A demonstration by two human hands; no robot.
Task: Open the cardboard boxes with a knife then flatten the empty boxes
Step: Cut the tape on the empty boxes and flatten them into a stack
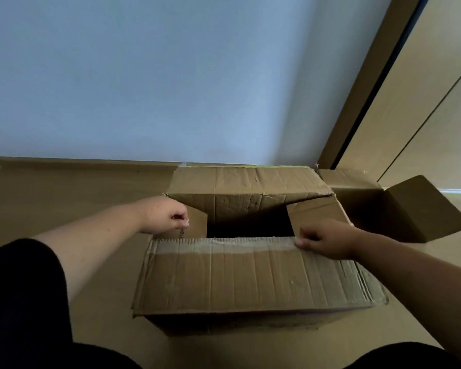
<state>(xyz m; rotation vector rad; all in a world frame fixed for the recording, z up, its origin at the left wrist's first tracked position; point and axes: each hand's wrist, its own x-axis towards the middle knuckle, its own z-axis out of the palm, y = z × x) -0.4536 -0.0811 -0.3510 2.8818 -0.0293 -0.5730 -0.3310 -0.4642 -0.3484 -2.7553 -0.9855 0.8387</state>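
Head view shows the cardboard box (250,275) on the floor, left hand (165,215) pinching something small at its side flap, right hand (328,239) gripping the near flap's edge.

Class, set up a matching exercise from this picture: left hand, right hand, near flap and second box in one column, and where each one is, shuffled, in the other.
Things:
1. left hand
2. right hand
3. near flap
4. second box

Places:
A. folded toward the person, tape strip along its edge
B. at the near flap's right end
C. by the left inner flap, fingers pinched
D. open on the floor, far right

Pairs: 1-C, 2-B, 3-A, 4-D
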